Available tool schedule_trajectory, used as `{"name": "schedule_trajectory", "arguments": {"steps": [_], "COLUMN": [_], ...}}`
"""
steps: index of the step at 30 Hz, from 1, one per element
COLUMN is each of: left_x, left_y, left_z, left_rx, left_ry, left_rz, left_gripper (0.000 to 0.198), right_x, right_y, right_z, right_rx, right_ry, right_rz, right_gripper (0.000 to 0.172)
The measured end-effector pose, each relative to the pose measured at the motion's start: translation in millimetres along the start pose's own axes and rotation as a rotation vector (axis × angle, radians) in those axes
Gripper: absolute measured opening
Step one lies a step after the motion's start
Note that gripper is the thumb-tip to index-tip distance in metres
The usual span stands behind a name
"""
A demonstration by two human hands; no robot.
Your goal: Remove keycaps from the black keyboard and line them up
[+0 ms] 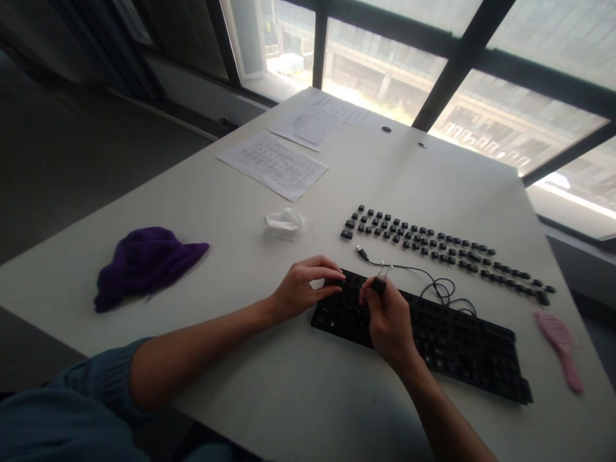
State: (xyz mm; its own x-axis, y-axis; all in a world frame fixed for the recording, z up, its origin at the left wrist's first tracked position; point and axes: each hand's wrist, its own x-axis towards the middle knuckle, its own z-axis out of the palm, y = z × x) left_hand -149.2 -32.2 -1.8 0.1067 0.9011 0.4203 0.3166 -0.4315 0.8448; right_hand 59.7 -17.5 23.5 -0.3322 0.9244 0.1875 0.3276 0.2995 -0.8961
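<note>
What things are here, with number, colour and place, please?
Keyboard: one, black, front right
Keycaps: dozens, black, rows beyond keyboard
USB cable: one, black, beyond keyboard
Wire-pronged tool: one, black, in right grip
Hairbrush: one, pink, right of keyboard
Cloth: one, purple, left side
Wrapper or tissue: one, white, centre
Printed sheets: at least two, white, far end
Round fittings: two, dark, far edge
Table: one, white, beneath these
Window: one, black-framed, behind table
Building: at least one, pale, outside
Curtain: one, blue, upper left
Floor: one, dark, left
Sleeve: one, blue, left arm
Left grip: one, bare, at keyboard's left
Right grip: one, bare, over keyboard
</note>
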Motion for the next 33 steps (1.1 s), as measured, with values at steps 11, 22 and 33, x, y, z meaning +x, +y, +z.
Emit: {"name": "schedule_trajectory", "arguments": {"steps": [11, 22, 33], "left_x": [-3, -3, -2], "left_y": [-2, -1, 0], "left_z": [-2.2, -3.9, -3.3], "left_rx": [-0.070, -0.058, 0.060], "left_ry": [0.036, 0.010, 0.079], "left_rz": [-0.079, 0.001, -0.129], "left_gripper": [0.034, 0.038, 0.022], "right_x": [9, 23, 133], "right_y": [-3, -5, 62], "right_z": [6, -4, -24], "right_rx": [-0.246, -0.359, -0.605], "right_ry": [-0.157, -0.271, -0.089], "right_rz": [-0.129, -0.242, -0.066], "right_gripper": [0.015, 0.022, 0.019]}}
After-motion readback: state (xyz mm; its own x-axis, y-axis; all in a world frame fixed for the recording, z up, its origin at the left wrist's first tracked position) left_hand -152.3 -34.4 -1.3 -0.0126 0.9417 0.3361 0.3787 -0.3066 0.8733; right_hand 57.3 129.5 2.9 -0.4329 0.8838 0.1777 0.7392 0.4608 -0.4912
